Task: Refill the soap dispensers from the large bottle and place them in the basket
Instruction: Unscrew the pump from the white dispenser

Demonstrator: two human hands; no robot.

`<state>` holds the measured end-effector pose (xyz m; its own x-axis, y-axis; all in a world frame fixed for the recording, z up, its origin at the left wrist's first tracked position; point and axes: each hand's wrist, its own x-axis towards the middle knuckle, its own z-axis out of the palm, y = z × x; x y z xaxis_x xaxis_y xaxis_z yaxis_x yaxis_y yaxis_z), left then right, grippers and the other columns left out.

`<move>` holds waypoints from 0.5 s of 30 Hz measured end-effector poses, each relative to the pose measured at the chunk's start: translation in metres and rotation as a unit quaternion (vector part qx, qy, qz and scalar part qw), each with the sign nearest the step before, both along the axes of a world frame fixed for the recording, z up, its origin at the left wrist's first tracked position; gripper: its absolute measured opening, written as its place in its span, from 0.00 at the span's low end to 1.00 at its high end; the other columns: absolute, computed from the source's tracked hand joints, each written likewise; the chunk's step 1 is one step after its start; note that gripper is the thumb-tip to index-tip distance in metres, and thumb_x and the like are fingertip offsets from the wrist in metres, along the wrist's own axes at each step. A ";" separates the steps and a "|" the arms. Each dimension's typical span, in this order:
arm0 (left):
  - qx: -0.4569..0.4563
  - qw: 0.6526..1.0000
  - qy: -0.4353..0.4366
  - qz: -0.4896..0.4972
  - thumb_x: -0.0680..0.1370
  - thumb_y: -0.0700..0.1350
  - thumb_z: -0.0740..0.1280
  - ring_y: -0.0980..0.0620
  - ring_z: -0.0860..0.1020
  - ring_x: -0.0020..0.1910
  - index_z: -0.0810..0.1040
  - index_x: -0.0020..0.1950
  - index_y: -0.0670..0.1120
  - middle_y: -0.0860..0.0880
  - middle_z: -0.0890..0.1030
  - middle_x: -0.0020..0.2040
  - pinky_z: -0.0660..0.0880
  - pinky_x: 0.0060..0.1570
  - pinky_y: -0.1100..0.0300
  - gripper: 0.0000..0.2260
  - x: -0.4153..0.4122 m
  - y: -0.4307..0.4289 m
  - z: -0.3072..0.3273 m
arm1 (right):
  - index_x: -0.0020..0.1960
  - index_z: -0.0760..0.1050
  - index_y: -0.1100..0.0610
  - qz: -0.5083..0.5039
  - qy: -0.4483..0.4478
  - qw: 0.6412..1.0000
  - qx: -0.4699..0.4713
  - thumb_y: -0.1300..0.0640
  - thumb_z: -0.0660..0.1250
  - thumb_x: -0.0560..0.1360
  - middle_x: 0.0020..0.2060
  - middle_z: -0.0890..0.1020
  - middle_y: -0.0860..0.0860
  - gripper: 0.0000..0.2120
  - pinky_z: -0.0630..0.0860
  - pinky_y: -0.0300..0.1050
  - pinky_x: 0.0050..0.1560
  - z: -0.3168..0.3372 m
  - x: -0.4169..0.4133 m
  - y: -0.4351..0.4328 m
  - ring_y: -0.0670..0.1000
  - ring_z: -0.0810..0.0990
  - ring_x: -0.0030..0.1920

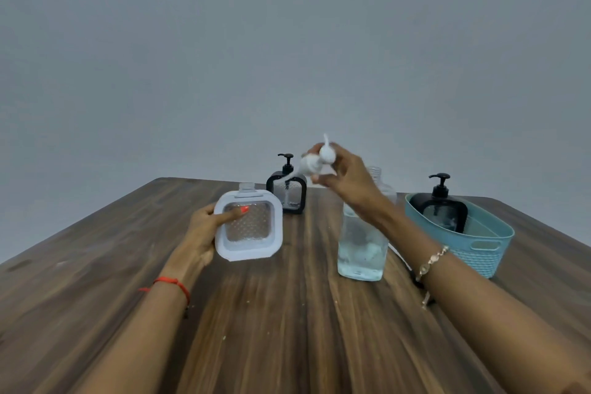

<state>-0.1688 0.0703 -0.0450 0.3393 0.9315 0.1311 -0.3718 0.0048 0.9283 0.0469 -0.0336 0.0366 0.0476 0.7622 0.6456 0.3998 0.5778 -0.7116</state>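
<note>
Gripping the white dispenser (248, 224) in our left hand (204, 227), we keep it upright on the table (287, 313). Our right hand (345, 176) pinches its white pump (315, 160) aloft.

The white pump (315, 165) in the right hand (345, 179) is a blur. That forearm covers the shoulder of the large bottle (361, 246). The basket (479, 253) wall hides the foot of the black dispenser (439, 211) inside it.

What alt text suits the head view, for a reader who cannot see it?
The left hand holds a white soap dispenser, neck open, at a wooden table; the right hand holds a white pump aloft. A large clear bottle stands nearby, one black dispenser sits in a teal basket, a second dispenser stands free.
</note>
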 end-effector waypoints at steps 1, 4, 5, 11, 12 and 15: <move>-0.002 1.000 -0.006 0.020 0.67 0.34 0.72 0.47 0.81 0.37 0.80 0.46 0.42 0.44 0.83 0.42 0.80 0.32 0.58 0.10 -0.001 0.002 0.000 | 0.50 0.73 0.52 -0.025 -0.066 0.997 -0.013 0.72 0.65 0.70 0.50 0.80 0.56 0.17 0.77 0.37 0.47 -0.013 -0.002 0.000 0.51 0.78 0.51; 0.002 0.998 -0.015 0.065 0.67 0.34 0.73 0.45 0.80 0.41 0.79 0.47 0.43 0.43 0.82 0.44 0.80 0.34 0.57 0.11 -0.003 0.005 0.000 | 0.55 0.72 0.60 -0.063 -0.256 0.964 -0.027 0.72 0.61 0.71 0.49 0.79 0.56 0.15 0.74 0.36 0.49 -0.058 -0.007 -0.001 0.54 0.78 0.50; 0.005 0.997 -0.018 0.075 0.67 0.34 0.73 0.44 0.80 0.42 0.79 0.48 0.43 0.43 0.81 0.46 0.80 0.38 0.54 0.11 -0.004 0.006 0.001 | 0.56 0.72 0.63 -0.061 -0.310 0.948 -0.026 0.73 0.60 0.71 0.52 0.79 0.57 0.15 0.73 0.42 0.52 -0.072 -0.008 -0.001 0.55 0.77 0.52; 0.002 0.994 -0.029 0.103 0.68 0.34 0.73 0.43 0.79 0.45 0.79 0.49 0.43 0.42 0.81 0.47 0.78 0.49 0.46 0.12 -0.002 0.004 0.004 | 0.54 0.68 0.57 -0.040 -0.511 0.858 -0.047 0.67 0.58 0.75 0.55 0.73 0.52 0.11 0.70 0.46 0.40 -0.121 -0.019 -0.001 0.52 0.72 0.54; 0.004 0.994 -0.028 0.103 0.68 0.34 0.73 0.43 0.79 0.44 0.79 0.48 0.44 0.43 0.81 0.47 0.78 0.48 0.47 0.12 -0.001 0.004 0.004 | 0.53 0.68 0.57 -0.035 -0.515 0.854 -0.058 0.67 0.57 0.75 0.54 0.73 0.52 0.10 0.70 0.47 0.40 -0.123 -0.020 -0.001 0.52 0.72 0.54; 0.001 0.994 -0.026 0.102 0.68 0.35 0.73 0.42 0.79 0.47 0.78 0.54 0.42 0.42 0.81 0.50 0.78 0.49 0.46 0.16 0.000 0.005 0.002 | 0.56 0.69 0.59 -0.027 -0.507 0.856 -0.092 0.71 0.53 0.72 0.59 0.72 0.53 0.16 0.73 0.52 0.44 -0.126 -0.020 0.000 0.53 0.71 0.59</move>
